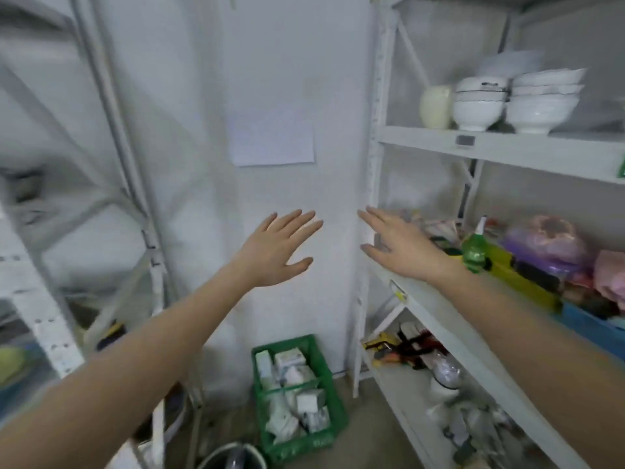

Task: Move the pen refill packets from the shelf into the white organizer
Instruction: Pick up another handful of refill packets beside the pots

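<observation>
My left hand [278,249] is stretched out in front of a white wall, fingers spread, holding nothing. My right hand [397,245] is also held out flat and empty, hovering at the left end of the right shelf unit's middle shelf [436,309]. Mixed coloured items lie on that shelf, among them a green bottle [475,250] and yellow and blue boxes. I cannot pick out pen refill packets or a white organizer in this blurred view.
White bowls [480,103] are stacked on the upper right shelf. A green crate [329,377] with white boxes stands on the floor between the two shelf units. Another white shelf unit [44,319] stands at the left. A paper sheet [272,138] hangs on the wall.
</observation>
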